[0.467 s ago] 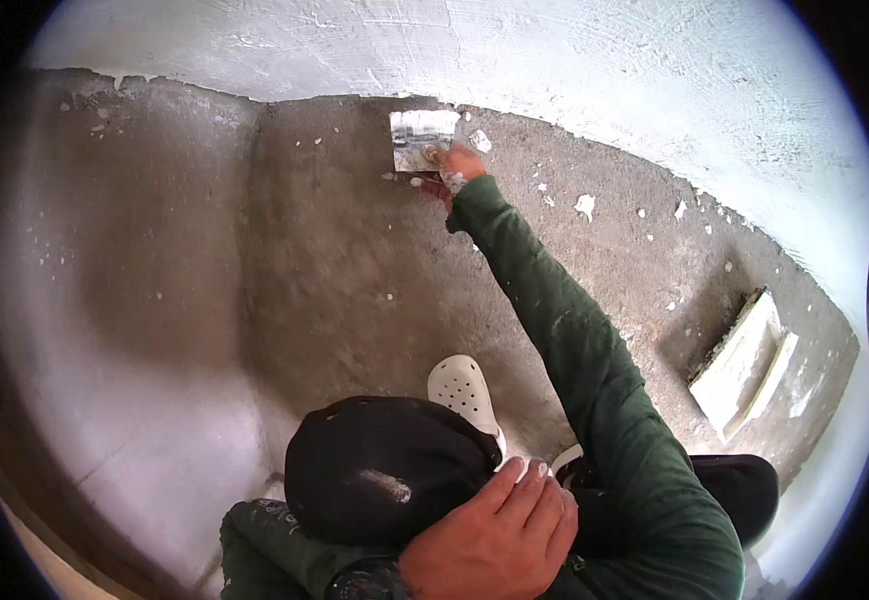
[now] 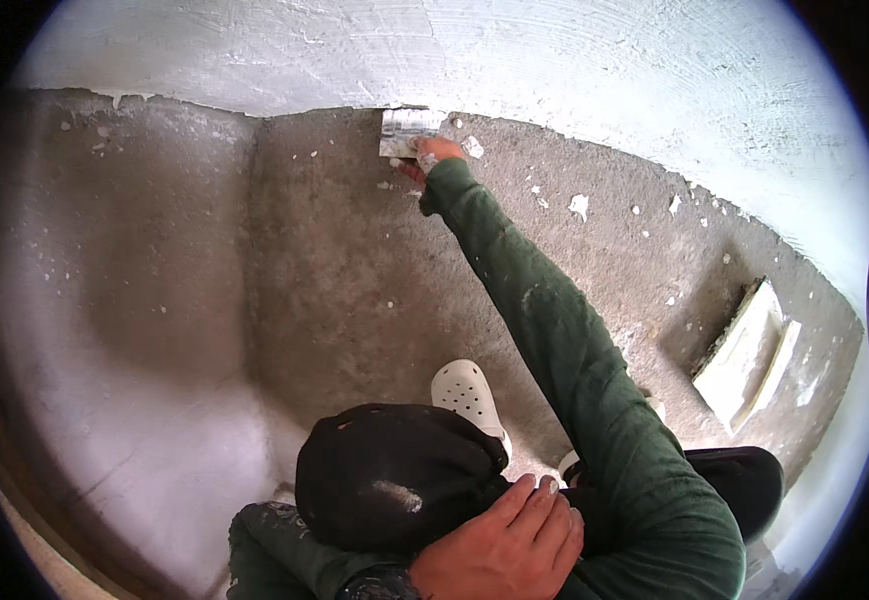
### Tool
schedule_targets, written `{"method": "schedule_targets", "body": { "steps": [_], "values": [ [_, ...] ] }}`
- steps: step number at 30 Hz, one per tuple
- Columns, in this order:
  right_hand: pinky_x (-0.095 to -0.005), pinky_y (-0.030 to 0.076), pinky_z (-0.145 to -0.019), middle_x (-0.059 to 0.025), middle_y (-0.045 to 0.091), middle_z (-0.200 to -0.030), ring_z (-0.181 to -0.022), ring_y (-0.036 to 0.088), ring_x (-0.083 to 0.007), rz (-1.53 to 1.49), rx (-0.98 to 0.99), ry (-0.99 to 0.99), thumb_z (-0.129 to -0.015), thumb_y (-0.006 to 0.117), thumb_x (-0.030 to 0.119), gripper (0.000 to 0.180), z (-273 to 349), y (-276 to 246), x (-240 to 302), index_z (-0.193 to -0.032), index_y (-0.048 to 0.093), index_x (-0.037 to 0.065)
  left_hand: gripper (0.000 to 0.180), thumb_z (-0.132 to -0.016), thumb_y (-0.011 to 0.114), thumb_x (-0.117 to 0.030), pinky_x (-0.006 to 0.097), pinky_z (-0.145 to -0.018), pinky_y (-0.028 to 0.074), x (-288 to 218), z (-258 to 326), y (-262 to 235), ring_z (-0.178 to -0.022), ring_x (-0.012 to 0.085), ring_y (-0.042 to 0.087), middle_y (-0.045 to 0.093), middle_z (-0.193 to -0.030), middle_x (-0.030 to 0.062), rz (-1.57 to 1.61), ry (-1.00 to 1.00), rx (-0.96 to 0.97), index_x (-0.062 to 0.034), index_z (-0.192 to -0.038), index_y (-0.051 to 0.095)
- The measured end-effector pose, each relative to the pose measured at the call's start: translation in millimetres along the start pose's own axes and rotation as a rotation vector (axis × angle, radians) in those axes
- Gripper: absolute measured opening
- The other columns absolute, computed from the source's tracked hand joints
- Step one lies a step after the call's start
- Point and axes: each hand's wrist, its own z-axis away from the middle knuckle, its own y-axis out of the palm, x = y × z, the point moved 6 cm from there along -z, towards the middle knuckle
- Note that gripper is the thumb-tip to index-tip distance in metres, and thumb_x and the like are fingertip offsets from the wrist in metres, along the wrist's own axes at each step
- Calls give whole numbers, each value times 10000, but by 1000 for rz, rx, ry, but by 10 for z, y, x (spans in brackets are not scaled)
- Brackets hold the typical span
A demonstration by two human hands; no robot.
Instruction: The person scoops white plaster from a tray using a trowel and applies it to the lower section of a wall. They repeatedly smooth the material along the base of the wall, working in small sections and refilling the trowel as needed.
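Low against the foot of the white plastered wall point(image 2: 555, 60), right hand point(image 2: 433, 155) extended at full arm's reach, green sleeve point(image 2: 555, 330) stretched out. Grip closed around the handle of a broad putty knife point(image 2: 410, 130); blade flat at the seam where wall meets bare concrete floor point(image 2: 335, 280), smeared with white plaster. Left hand point(image 2: 505, 545) rests palm-down, fingers loosely spread, on the black-clad knee point(image 2: 395, 475), holding nothing. White clog point(image 2: 467, 392) planted on floor beside knee. Plaster flecks scattered near the blade. White plastering hawk point(image 2: 745, 352) lies on floor well to the right.
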Motion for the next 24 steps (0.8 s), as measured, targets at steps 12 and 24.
{"method": "schedule_targets", "body": {
  "steps": [12, 24],
  "values": [
    [-472, 569, -727, -138, 598, -984, -867, 620, -303, -169, -51, -202, -907, 514, 76, 121, 139, 103, 391, -995, 510, -7, 352, -820, 505, -201, 437, -1018, 371, -18, -143, -176, -1076, 305, 563, 613, -1059, 182, 147, -19, 171, 40, -1059, 600],
    [-354, 589, -592, -132, 612, -976, -797, 646, -231, 352, -13, -282, -936, 482, 90, 227, 199, -622, 164, -1135, 483, -20, 359, -830, 487, -192, 430, -1050, 339, -2, -264, -56, -1101, 305, 547, 606, -1079, 189, 140, 28, 245, 41, -1086, 585]
  ]
}}
